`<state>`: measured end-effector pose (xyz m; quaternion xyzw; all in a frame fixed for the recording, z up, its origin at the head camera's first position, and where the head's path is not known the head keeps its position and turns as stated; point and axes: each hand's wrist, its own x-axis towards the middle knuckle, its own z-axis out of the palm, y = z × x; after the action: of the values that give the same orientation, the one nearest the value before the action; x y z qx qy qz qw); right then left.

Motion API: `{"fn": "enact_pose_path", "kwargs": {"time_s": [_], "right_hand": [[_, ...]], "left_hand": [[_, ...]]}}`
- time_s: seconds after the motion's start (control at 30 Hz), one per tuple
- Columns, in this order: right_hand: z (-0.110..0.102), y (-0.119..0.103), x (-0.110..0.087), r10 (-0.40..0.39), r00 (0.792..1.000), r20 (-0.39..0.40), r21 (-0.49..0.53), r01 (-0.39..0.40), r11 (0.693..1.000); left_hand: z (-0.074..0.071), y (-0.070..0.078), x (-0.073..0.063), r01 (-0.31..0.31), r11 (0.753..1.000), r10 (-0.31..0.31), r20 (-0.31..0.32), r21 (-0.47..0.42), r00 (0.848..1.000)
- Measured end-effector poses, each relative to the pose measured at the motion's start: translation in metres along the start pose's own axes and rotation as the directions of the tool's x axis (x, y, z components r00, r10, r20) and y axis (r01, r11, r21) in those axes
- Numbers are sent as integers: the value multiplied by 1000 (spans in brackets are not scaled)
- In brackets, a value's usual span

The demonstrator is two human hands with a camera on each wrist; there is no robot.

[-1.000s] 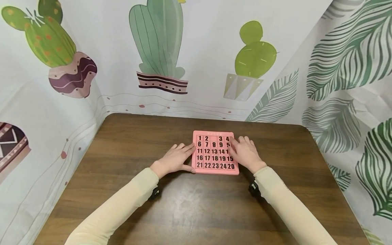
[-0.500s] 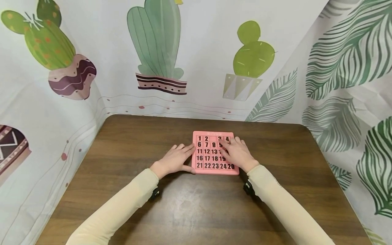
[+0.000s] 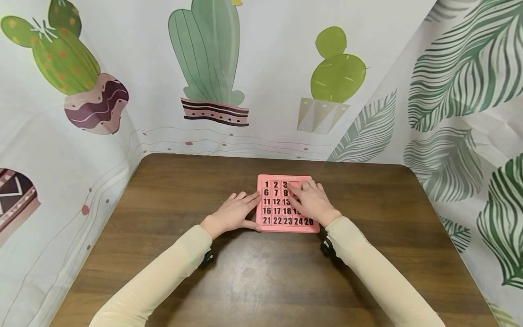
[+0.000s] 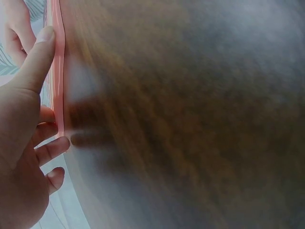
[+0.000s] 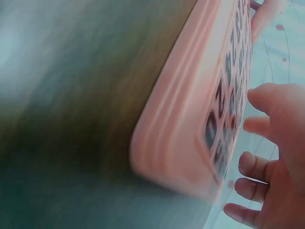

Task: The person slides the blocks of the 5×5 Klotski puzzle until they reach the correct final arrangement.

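Note:
A pink sliding number puzzle (image 3: 277, 211) with black-numbered tiles lies flat on the table. My left hand (image 3: 234, 212) steadies it from the left, straight fingertips against that side and thumb at the near-left corner. In the left wrist view the thumb (image 4: 40, 57) lies along the pink edge. Over the right part of the board is my right hand (image 3: 315, 203), its index fingertip at the 3 tile (image 3: 284, 185). A gap (image 3: 294, 185) shows just right of that tile in the top row. The right hand hides several tiles in the right-hand columns.
The brown wooden table (image 3: 245, 281) extends around the puzzle on all sides. Behind it hangs a white cloth (image 3: 273, 91) printed with cacti and leaves. Dark straps with small devices sit on both wrists.
My right hand has moved left across the puzzle from its right edge. The 3 tile has slid one place left, leaving the gap on its right. The left hand has stayed put.

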<state>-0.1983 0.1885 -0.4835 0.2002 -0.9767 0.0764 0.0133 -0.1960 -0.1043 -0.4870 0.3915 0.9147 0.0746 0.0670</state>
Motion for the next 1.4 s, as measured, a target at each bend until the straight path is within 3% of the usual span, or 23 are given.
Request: {"fn": "enact_pose_path", "kwargs": {"time_s": [0.2, 0.33, 0.77, 1.1, 1.4], "right_hand": [[-4, 17, -9, 81, 996, -45, -23, -82, 996], [-5, 23, -12, 100, 994, -35, -29, -101, 994], [-1, 10, -7, 54, 999, -4, -24, -54, 998], [-5, 37, -33, -39, 998, -44, 94, 43, 995], [-8, 48, -37, -66, 996, -52, 79, 70, 994]], "left_hand": [[0, -2, 1, 2, 1000, -2, -3, 6, 1000], [1, -4, 2, 0, 1000, 0, -4, 14, 1000], [4, -3, 2, 2, 1000, -2, -1, -1, 1000], [4, -4, 1, -3, 1000, 3, -9, 17, 1000], [3, -1, 1, 1, 1000, -1, -2, 11, 1000]]}}
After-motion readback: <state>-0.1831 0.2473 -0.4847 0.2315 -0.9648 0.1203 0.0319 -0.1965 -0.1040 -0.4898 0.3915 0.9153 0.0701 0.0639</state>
